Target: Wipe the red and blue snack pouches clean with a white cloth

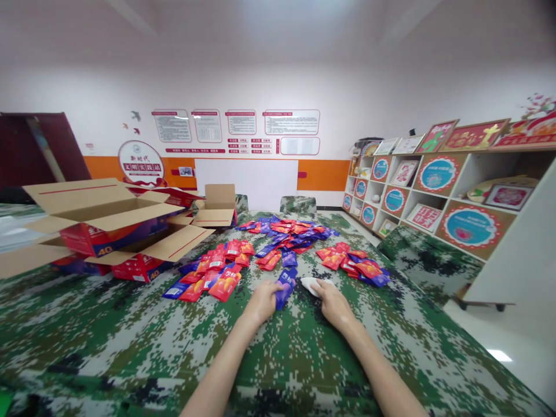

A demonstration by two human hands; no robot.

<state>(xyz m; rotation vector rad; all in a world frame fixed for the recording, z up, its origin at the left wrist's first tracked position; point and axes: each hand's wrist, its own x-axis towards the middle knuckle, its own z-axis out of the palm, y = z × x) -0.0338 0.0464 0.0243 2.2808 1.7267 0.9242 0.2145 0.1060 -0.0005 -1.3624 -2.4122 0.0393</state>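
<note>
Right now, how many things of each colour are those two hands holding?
Purple packet, in the left hand: 1
White item, too blurred to name, in the right hand: 1
Total: 2

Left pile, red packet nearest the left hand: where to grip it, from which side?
I'd pinch the near edge of the red packet, coming from the near right. That edge looks free, with bare camouflage cloth before it; the far end meets the pile. It looks flat and thin, so an edge pinch seems best.
</note>
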